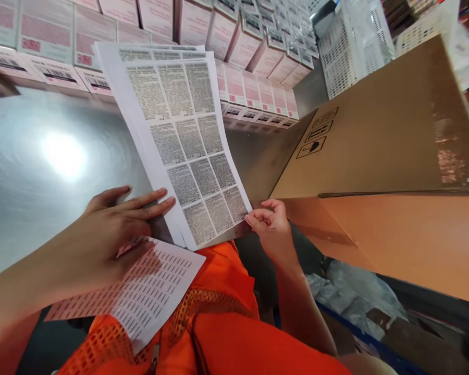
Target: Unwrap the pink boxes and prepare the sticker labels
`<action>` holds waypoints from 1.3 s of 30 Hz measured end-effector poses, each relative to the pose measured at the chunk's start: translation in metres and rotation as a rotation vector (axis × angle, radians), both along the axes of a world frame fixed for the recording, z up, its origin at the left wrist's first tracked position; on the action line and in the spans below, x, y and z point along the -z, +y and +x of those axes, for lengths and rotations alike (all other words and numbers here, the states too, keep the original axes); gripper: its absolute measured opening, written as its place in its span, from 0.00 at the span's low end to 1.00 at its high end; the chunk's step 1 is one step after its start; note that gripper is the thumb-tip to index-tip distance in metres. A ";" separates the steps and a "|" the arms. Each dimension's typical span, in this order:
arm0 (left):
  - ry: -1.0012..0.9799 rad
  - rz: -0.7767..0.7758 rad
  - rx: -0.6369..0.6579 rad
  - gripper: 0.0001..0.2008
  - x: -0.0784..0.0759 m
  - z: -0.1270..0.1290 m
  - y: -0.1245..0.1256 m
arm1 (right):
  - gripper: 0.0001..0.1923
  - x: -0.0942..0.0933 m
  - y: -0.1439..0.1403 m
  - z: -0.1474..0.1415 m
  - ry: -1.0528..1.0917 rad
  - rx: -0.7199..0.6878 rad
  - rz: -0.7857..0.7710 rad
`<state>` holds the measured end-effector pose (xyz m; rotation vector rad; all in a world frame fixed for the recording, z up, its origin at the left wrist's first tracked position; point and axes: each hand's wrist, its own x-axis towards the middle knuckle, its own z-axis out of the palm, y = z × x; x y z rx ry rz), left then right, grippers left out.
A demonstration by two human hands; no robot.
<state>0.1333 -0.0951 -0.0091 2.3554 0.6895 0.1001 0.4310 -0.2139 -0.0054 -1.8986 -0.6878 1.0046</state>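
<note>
A stack of white sticker sheets (180, 130) printed with blocks of small text lies on the shiny metal table (42, 172). My left hand (117, 229) rests flat on the stack's near left corner, fingers spread and pressing it down. My right hand (268, 221) pinches the lower right corner of the top sheet between thumb and fingertips. A second sheet with rows of small barcode labels (148, 291) lies under my left wrist, over my orange mesh vest (219, 323).
Rows of pink-and-white cartons (258, 67) line the back of the table. A large brown cardboard box (386, 140) stands at the right with its flap open towards me. White plastic baskets (352, 47) sit behind it. Clear plastic bags (352, 297) lie on the floor.
</note>
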 end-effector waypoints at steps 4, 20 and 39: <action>-0.003 0.014 -0.001 0.16 0.001 0.000 0.001 | 0.25 0.003 0.002 0.001 -0.025 -0.013 -0.012; -0.018 0.012 -0.009 0.16 0.001 0.000 0.000 | 0.21 0.007 -0.003 -0.006 -0.318 -0.060 -0.008; -0.068 -0.146 0.048 0.08 -0.009 -0.003 -0.023 | 0.12 -0.020 0.081 -0.052 -0.220 -0.334 0.219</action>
